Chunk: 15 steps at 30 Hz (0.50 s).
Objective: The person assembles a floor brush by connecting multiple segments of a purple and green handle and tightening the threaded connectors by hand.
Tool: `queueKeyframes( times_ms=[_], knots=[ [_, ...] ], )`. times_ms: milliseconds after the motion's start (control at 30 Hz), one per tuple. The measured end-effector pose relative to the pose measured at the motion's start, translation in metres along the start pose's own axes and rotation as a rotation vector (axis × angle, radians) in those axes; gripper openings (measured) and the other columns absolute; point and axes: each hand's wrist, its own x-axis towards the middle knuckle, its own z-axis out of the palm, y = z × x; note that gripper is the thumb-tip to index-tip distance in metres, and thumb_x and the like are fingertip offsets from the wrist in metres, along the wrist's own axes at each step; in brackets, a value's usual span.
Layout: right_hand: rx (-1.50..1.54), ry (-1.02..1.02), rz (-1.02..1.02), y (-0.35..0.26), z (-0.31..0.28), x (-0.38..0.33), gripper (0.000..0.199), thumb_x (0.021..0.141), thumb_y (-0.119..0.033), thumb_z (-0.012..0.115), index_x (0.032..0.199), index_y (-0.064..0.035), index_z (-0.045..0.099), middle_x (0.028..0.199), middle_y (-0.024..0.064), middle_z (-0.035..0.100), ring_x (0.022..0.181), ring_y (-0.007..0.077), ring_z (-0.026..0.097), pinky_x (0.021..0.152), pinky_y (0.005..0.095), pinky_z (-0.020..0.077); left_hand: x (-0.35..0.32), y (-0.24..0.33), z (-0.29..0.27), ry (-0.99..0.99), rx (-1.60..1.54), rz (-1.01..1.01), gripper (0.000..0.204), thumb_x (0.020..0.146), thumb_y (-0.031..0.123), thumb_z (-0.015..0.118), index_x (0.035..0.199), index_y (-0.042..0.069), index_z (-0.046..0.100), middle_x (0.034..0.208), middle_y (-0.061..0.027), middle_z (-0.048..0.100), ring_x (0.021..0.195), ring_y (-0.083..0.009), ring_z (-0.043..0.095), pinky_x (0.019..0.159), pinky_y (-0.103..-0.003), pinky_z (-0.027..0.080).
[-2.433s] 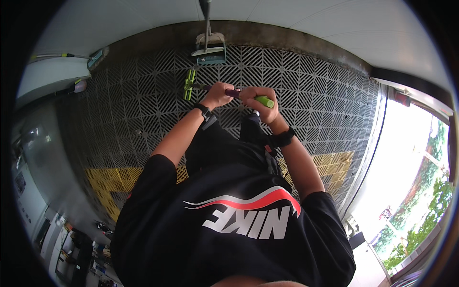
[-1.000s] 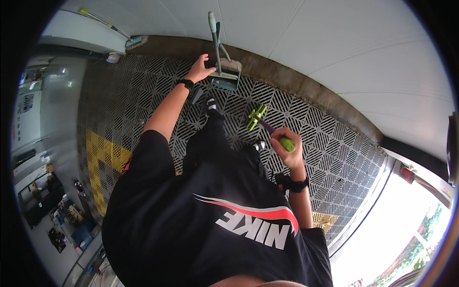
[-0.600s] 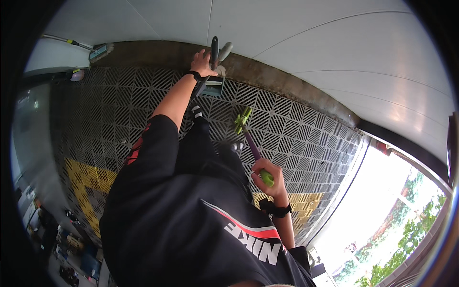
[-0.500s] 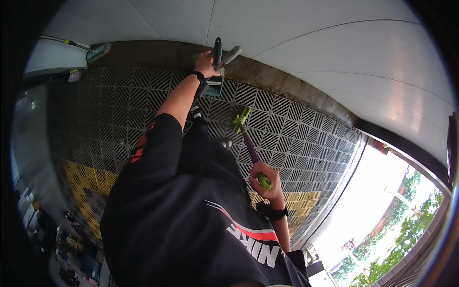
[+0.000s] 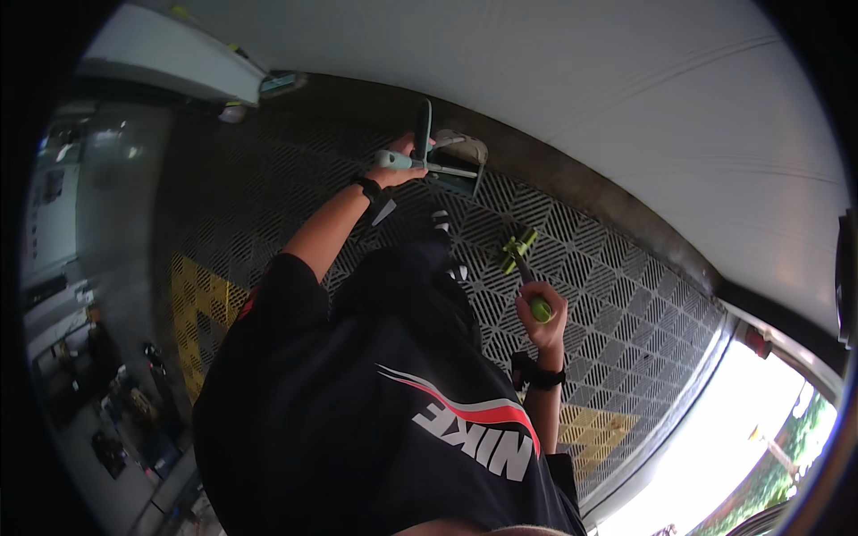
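My left hand is closed round a grey-teal handle of what looks like a long-handled dustpan. A pale pole with a rounded teal grip crosses over that hand, and a dark upright handle rises beside it. The pan rests low by the wall; its inside is partly hidden by the poles. My right hand is wrapped round the lime-green grip of a long-handled floor mop or squeegee. Its lime-green head is down at the floor, right of my feet. The shaft is strongly foreshortened.
Grey slatted floor tiles lie underfoot, with yellow tiles at the left. A pale wall curves along the far side. Another flat-headed mop leans in the far left corner. A bright opening is at the lower right.
My view has swung, shifting the scene. The handles in my left hand have tilted, and the pan now shows to the right of that hand. The green-headed tool appears more upright, its shaft shorter.
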Motion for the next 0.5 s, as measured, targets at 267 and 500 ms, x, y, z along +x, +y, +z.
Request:
queueKeyframes(
  times_ms=[267, 500],
  knots=[
    [-0.078, 0.006, -0.072, -0.022, 0.076, 0.017, 0.012, 0.087, -0.011, 0.074, 0.091, -0.0011, 0.068, 0.072, 0.0088, 0.069, 0.064, 0.0179, 0.067, 0.062, 0.0303, 0.0508, -0.103, 0.007, -0.119, 0.171, 0.177, -0.061, 0.052, 0.084, 0.007, 0.077, 0.130, 0.011, 0.055, 0.109, -0.0064, 0.059, 0.093, -0.0185, 0.063, 0.080, -0.039, 0.053],
    [-0.192, -0.072, -0.052, -0.049, 0.173, 0.042, 0.008, 0.088, -0.008, 0.070, 0.094, -0.0030, 0.067, 0.071, 0.0094, 0.066, 0.064, 0.0190, 0.065, 0.064, 0.0324, 0.0512, -0.160, -0.071, -0.259, 0.215, 0.243, -0.143, 0.059, 0.083, 0.012, 0.079, 0.137, 0.012, 0.053, 0.133, -0.0122, 0.056, 0.121, -0.0315, 0.057, 0.099, -0.048, 0.048]
  ],
)
